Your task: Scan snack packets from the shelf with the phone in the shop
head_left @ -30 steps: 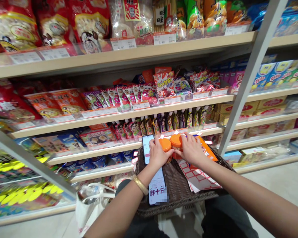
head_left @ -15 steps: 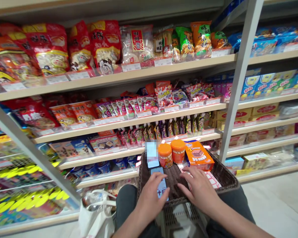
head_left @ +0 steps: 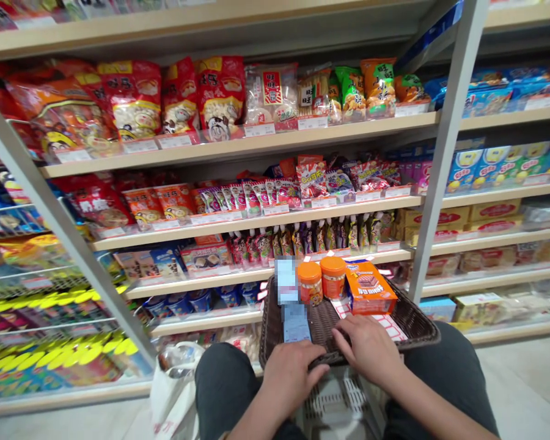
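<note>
A dark brown woven basket (head_left: 417, 342) rests across the person's knees. My left hand (head_left: 291, 370) lies over its near left edge, fingers apart, holding nothing, just below a phone (head_left: 297, 325). My right hand (head_left: 371, 351) is on the near rim further right, its thumb and fingers parted and nothing in it. Two orange-lidded jars (head_left: 310, 284) stand at the back of the basket. To their right leans an orange and blue snack box (head_left: 370, 288). A sheet with red and white patterning (head_left: 392, 327) shows beyond my right hand.
Shelves (head_left: 238, 143) packed with snack bags and boxes face me. A grey upright post (head_left: 433, 183) stands at the right, another at the left. A white tote bag (head_left: 174, 391) sits on the floor beside the left knee.
My left hand has drawn back from over the phone to the basket's near edge. My right hand has moved slightly down and right. The view has shifted, and the knees show more.
</note>
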`<state>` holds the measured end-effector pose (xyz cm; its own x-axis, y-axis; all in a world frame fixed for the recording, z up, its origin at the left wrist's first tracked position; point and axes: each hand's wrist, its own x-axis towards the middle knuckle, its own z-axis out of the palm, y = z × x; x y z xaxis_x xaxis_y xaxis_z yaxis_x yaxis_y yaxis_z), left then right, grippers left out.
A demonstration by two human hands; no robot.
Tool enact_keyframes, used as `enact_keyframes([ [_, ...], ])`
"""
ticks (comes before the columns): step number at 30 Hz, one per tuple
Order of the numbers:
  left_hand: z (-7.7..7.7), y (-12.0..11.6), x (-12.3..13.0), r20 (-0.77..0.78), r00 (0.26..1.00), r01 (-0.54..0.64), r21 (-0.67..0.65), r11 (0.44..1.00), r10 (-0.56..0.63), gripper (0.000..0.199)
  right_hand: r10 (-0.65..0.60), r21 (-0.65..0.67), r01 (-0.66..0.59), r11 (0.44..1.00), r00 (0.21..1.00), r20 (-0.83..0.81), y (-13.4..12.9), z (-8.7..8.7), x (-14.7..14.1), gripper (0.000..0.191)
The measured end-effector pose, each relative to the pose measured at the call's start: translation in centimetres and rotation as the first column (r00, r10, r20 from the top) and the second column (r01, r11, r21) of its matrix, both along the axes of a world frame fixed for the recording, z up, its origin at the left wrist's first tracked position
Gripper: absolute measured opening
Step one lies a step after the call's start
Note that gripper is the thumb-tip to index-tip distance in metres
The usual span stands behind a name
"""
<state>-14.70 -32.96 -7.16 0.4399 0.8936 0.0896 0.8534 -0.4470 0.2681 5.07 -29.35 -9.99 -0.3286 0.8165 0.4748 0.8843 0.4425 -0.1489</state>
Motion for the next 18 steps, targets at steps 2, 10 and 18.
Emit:
enact_keyframes([
  [2,-0.1,-0.1,0.0,-0.001,1.000,-0.004,0.006,1.000,0.004,0.019,0.001,0.019,-0.001,1.000,1.000,-0.001,0.0,-0.2,-0.1,0.022],
  [10,-0.8,0.2,-0.1,-0.022,1.000,-0.020,-0.019,1.000,0.019,0.017,0.022,0.107,-0.016,0.994,0.998,-0.061,0.4,-1.5,-0.1,0.019],
  [18,-2.6,1.8,-0.5,-0.130,0.991,0.018,-0.047,0.999,-0.024,0.021,0.085,0.151,-0.079,0.985,0.996,-0.035,1.2,-2.9,0.2,0.013],
])
